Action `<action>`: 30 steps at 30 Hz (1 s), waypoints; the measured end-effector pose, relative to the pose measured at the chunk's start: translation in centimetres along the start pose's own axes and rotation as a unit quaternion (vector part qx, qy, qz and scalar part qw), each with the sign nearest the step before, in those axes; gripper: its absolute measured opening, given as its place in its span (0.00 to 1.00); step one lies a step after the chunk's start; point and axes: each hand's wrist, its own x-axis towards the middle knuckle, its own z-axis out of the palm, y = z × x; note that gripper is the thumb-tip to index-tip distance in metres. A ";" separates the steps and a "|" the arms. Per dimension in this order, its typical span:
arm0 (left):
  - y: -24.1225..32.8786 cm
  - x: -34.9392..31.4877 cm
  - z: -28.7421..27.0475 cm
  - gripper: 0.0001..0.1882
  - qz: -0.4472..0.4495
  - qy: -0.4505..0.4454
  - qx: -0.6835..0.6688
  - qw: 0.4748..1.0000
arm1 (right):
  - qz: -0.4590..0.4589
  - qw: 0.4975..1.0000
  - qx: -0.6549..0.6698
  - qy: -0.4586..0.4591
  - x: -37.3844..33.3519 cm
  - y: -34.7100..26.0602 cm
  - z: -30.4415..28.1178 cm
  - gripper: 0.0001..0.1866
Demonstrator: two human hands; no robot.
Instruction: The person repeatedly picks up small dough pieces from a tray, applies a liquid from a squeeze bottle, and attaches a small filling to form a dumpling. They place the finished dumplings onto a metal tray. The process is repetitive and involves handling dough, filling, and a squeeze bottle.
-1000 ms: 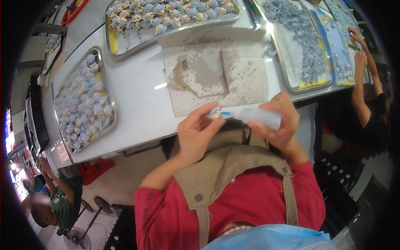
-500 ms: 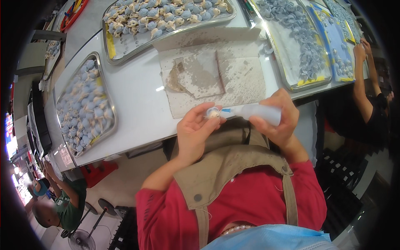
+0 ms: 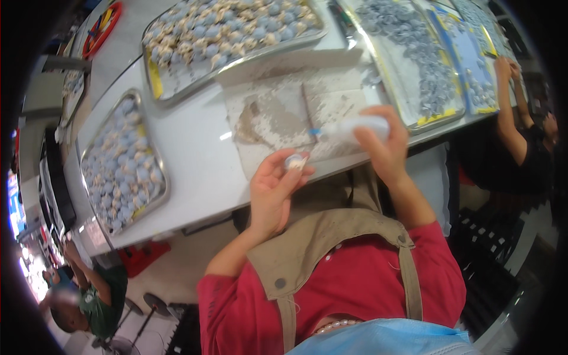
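The left hand [image 3: 273, 188] pinches a small blue-and-cream piece [image 3: 295, 162] near the edge of the white counter [image 3: 192, 139]. Apart from it, the right hand [image 3: 389, 145] grips a white bottle [image 3: 346, 129], its blue tip [image 3: 314, 132] over stained cardboard [image 3: 340, 97].

The right grip [image 3: 387, 145] hides part of the blurred bottle [image 3: 346, 128].

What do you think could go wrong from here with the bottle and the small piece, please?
The right hand holds the bottle sideways, its blue tip over the stained cardboard, so a stray squeeze might release a drip there.

The left hand pinches the small blue-and-cream piece near the front edge of the table in this view; it could slip and fall.

Bare fingers surround the piece, so they might get smeared.
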 end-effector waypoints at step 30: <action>-1.3 1.4 2.3 0.26 0.062 -0.115 0.048 0.990 | 0.293 0.879 0.190 -0.325 0.3 -1.4 -2.2 0.09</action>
